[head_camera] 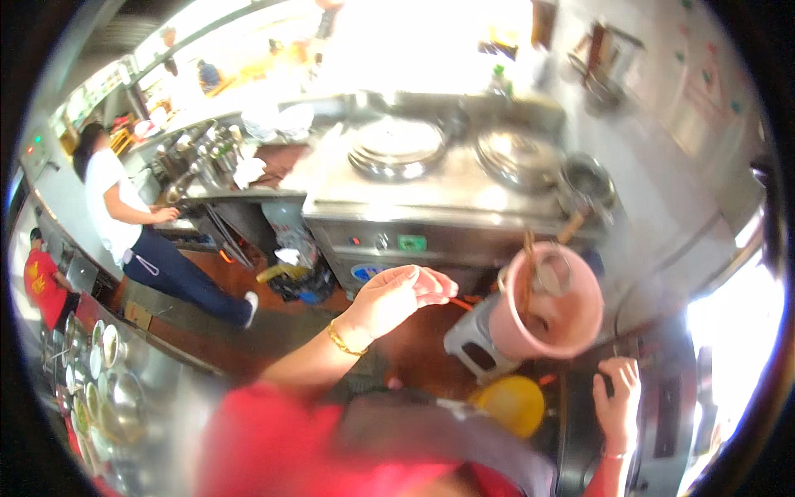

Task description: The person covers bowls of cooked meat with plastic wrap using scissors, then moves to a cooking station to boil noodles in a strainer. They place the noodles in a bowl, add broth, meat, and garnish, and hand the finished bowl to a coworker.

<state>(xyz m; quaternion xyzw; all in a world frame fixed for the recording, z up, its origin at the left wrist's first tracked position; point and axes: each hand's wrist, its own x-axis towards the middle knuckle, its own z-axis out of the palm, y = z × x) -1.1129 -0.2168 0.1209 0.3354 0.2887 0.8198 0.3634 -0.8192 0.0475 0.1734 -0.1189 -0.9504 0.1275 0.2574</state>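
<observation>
My left hand [407, 295], a gold bracelet at its wrist, is raised mid-view with the fingers curled towards the thumb. A thin orange-red strip [461, 304] shows at its fingertips; whether it is held or lies behind is unclear. At the lower right, my right hand [618, 388] is by a dark metal unit, thumb and fingers apart, holding nothing visible. Between the hands, a pink plastic bucket [593, 298] stands on a grey plastic stool [475, 338]. Inside it are a wire-rimmed strainer [553, 273] and long wooden sticks or handles [528, 267]. A yellow round item [515, 404] sits low beside the stool.
Ahead is a steel cooking counter [397, 205] with two round lidded pots [397, 146] [518, 155]. A dark pan [587, 180] stands at its right. At left are a person in white [118, 199], a black rubbish bag [304, 286] and a steel table [168, 385] with bowls.
</observation>
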